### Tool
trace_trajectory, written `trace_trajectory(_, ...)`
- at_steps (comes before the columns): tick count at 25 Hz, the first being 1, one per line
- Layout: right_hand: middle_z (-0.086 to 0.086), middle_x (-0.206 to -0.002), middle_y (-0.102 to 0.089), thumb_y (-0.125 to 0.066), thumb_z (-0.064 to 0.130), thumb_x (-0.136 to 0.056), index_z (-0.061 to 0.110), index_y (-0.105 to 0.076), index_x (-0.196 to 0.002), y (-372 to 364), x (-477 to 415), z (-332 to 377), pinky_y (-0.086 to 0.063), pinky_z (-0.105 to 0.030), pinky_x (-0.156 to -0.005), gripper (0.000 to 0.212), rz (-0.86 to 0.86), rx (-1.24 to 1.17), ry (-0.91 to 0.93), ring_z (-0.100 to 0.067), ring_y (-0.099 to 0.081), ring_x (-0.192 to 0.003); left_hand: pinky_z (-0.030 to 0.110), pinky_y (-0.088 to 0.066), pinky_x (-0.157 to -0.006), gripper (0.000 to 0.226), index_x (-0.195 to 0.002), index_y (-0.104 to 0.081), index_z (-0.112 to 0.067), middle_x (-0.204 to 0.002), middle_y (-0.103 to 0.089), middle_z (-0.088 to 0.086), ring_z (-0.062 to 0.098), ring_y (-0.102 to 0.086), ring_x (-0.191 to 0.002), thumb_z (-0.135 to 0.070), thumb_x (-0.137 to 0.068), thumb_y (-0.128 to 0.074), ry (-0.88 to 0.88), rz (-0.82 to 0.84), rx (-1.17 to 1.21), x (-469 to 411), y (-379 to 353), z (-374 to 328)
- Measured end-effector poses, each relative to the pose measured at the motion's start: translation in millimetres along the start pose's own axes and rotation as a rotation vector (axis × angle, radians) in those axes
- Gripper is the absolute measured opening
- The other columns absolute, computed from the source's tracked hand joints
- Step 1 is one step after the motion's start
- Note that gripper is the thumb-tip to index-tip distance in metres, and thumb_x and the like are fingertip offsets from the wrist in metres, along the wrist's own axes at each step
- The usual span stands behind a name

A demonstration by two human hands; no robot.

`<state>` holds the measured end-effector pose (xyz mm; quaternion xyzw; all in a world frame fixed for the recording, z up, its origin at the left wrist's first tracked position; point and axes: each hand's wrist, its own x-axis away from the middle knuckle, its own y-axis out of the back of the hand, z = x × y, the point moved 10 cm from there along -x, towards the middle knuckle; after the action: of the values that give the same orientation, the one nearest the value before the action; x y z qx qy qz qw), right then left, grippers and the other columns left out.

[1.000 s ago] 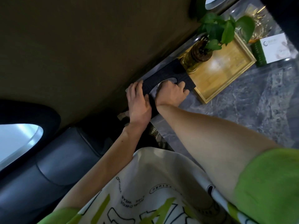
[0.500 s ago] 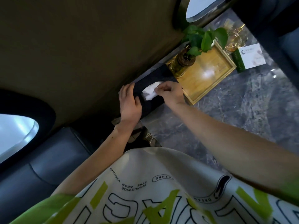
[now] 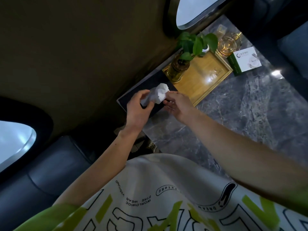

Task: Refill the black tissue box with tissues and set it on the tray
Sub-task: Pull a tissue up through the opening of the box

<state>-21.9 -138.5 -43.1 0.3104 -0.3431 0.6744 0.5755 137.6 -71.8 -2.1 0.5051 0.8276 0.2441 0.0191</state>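
The black tissue box [image 3: 150, 85] lies flat on the grey marble table [image 3: 250, 114], against the wall and touching the left end of the wooden tray [image 3: 208, 79]. A white tissue [image 3: 158, 94] stands pulled up out of the box's top slot. My left hand [image 3: 137, 110] pinches the tissue's lower part from the left. My right hand [image 3: 178, 105] is at the tissue's right side, fingertips on or just beside it, fingers spread.
A glass vase with a green plant [image 3: 179, 67] stands on the tray's left end, close to the box. Behind the tray are an amber glass jar [image 3: 229, 43] and a white and green card box [image 3: 245, 61]. A dark sofa [image 3: 50, 172] lies at the lower left.
Both hands lay pressed on the box lid; then my right hand drew a white tissue up through the slot. My left hand has moved from the box's end onto the tissue.
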Motion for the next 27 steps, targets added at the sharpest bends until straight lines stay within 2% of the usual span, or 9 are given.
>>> trace_trajectory(3, -0.003, -0.077, -0.068, -0.06, 0.015, -0.092, 0.016, -0.063, -0.091, 1, 7, 2, -0.052, -0.028, -0.072, 0.003, 0.032, 0.008, 0.003, -0.016, -0.063, -0.071, 0.026, -0.053, -0.092, 0.042, -0.123, -0.06, -0.018, -0.114, -0.068, -0.004, 0.005, -0.064, -0.104, -0.024, -0.083, -0.072, 0.024, 0.119, 0.115, 0, -17, -8)
trace_trajectory(8, -0.002, -0.076, -0.067, -0.065, 0.015, -0.088, 0.017, -0.067, -0.089, 3, 11, 6, -0.05, -0.024, -0.063, 0.003, 0.04, 0.027, -0.015, -0.015, -0.062, -0.068, 0.029, -0.056, -0.088, 0.028, -0.114, -0.066, -0.017, -0.105, -0.071, -0.005, 0.004, -0.066, -0.097, -0.023, -0.087, -0.068, 0.009, 0.134, 0.113, -4, -23, -17)
trace_trajectory(10, -0.003, -0.077, -0.066, -0.063, 0.015, -0.089, 0.017, -0.068, -0.089, 5, 11, 8, -0.05, -0.024, -0.063, 0.006, 0.037, 0.022, -0.019, -0.015, -0.062, -0.068, 0.027, -0.057, -0.085, 0.02, -0.106, -0.07, -0.017, -0.096, -0.071, -0.007, 0.003, -0.067, -0.092, -0.026, -0.088, -0.066, -0.018, 0.131, 0.075, -4, -25, -22)
trace_trajectory(14, -0.005, -0.083, -0.064, -0.06, 0.015, -0.091, 0.015, -0.066, -0.089, 10, 13, 11, -0.049, -0.025, -0.066, 0.006, 0.029, 0.01, -0.013, -0.017, -0.061, -0.07, 0.024, -0.055, -0.079, 0.019, -0.101, -0.069, -0.015, -0.091, -0.07, -0.008, 0.004, -0.066, -0.088, -0.029, -0.09, -0.062, -0.016, 0.143, 0.06, -6, -32, -25)
trace_trajectory(19, -0.002, -0.075, -0.067, -0.055, 0.011, -0.093, 0.013, -0.065, -0.084, 26, 18, 15, -0.051, -0.02, -0.053, 0.014, -0.004, -0.084, -0.01, -0.015, -0.063, -0.067, 0.017, -0.048, -0.071, 0.016, -0.101, -0.061, -0.017, -0.092, -0.065, -0.006, 0.007, -0.063, -0.089, -0.03, -0.093, -0.056, 0.03, 0.079, 0.084, -10, -31, -24)
trace_trajectory(23, -0.006, -0.084, -0.067, -0.059, 0.011, -0.09, 0.008, -0.065, -0.096, 48, 15, 19, -0.055, -0.032, -0.067, 0.009, 0.028, -0.213, 0.005, -0.022, -0.064, -0.08, 0.008, -0.044, -0.063, 0.015, -0.101, -0.057, -0.017, -0.089, -0.063, -0.007, 0.0, -0.062, -0.082, -0.03, -0.095, -0.054, 0.063, 0.054, 0.136, -13, -33, -26)
trace_trajectory(25, -0.01, -0.098, -0.069, -0.057, 0.017, -0.092, 0.008, -0.064, -0.107, 53, 11, 21, -0.056, -0.038, -0.074, 0.019, 0.093, -0.295, -0.011, -0.027, -0.064, -0.092, 0.007, -0.041, -0.058, 0.015, -0.101, -0.056, -0.015, -0.083, -0.062, -0.007, -0.004, -0.057, -0.071, -0.028, -0.095, -0.054, 0.055, 0.033, 0.17, -15, -35, -29)
trace_trajectory(27, -0.011, -0.118, -0.068, -0.054, 0.031, -0.095, 0.009, -0.064, -0.117, 59, 8, 23, -0.054, -0.045, -0.089, 0.032, 0.136, -0.348, -0.029, -0.031, -0.064, -0.106, 0.008, -0.041, -0.058, 0.015, -0.103, -0.055, -0.011, -0.082, -0.061, -0.004, -0.002, -0.054, -0.069, -0.024, -0.096, -0.053, 0.043, 0.029, 0.22, -17, -41, -37)
